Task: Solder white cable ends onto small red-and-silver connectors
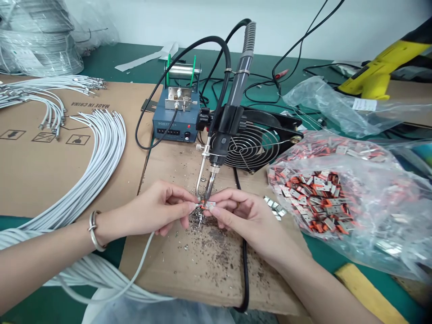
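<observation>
Pinched between the fingertips of my left hand [168,208] is the end of a white cable [145,258], whose length runs down and left to a bundle. My right hand [245,213] grips a small silver and orange connector [209,205] by its edge. Cable end and connector meet right under the tip of a soldering iron [211,180], which is clamped at a slant on a stand. A thin bent metal feed tube [201,173] comes down beside the tip. Whether the tip touches the connector I cannot tell.
Behind stands a blue solder feeder box [173,119] with a solder spool [180,69]. A fan [253,144] is beside the iron. White cables [111,148] lie left on cardboard. To the right are a bag of connectors [320,198], loose metal pieces [275,208] and a yellow tool [374,72].
</observation>
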Demonstrator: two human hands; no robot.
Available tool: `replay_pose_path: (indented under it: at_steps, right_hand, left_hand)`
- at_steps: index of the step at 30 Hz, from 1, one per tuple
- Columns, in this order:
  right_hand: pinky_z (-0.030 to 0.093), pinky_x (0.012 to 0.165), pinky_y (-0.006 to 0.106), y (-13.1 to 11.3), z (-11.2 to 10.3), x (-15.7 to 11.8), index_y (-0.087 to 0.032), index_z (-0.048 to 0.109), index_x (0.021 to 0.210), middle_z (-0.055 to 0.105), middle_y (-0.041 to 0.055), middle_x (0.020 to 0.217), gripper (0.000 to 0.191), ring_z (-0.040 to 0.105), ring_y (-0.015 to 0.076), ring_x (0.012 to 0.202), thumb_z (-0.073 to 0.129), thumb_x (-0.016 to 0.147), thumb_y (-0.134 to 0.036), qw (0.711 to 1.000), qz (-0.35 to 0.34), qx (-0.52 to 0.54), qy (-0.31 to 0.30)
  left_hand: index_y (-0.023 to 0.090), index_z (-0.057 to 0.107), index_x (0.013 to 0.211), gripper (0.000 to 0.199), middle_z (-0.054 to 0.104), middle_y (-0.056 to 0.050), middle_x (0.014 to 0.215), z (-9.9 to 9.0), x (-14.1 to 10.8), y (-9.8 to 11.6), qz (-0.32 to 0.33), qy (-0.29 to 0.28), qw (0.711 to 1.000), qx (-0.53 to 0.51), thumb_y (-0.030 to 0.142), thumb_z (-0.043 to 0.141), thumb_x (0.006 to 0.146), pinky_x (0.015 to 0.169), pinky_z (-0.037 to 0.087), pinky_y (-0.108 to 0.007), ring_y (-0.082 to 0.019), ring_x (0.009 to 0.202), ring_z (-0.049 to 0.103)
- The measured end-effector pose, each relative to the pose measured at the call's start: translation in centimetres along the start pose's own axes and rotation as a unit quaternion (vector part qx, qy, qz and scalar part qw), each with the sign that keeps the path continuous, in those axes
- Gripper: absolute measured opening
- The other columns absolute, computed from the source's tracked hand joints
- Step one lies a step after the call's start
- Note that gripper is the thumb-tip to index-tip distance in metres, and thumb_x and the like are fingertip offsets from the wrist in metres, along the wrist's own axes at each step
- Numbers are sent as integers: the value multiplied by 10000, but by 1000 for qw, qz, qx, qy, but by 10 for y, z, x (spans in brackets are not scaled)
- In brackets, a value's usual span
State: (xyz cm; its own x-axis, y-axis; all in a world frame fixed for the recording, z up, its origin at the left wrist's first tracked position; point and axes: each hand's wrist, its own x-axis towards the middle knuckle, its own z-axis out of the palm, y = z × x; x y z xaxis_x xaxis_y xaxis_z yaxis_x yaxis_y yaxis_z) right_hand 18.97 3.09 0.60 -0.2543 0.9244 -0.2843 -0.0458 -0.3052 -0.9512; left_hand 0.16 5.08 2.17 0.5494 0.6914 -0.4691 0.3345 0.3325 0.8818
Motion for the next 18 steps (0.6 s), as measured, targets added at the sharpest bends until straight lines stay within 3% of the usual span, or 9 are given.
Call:
replay_pose_path:
  at_steps: [6,18]
  right_hand:
    - [432,425,197,0,0,0,-186,655,724,665,19,609,220,539,98,483,761,599,-332,1000,-5,-7,13]
    - [426,444,178,1,-3,-1,-192,661,741,704,28,661,163,596,110,552,747,635,-282,1000,-12,13,-7]
  left_hand:
    - [126,596,936,211,609,20,615,0,1,1,-3,-4,1000,-4,291,513,834,299,279,-141,-22,309,381]
    - [128,582,947,216,607,24,603,-1,-1,3,-7,-10,1000,-17,296,525,823,284,289,-121,-20,302,383]
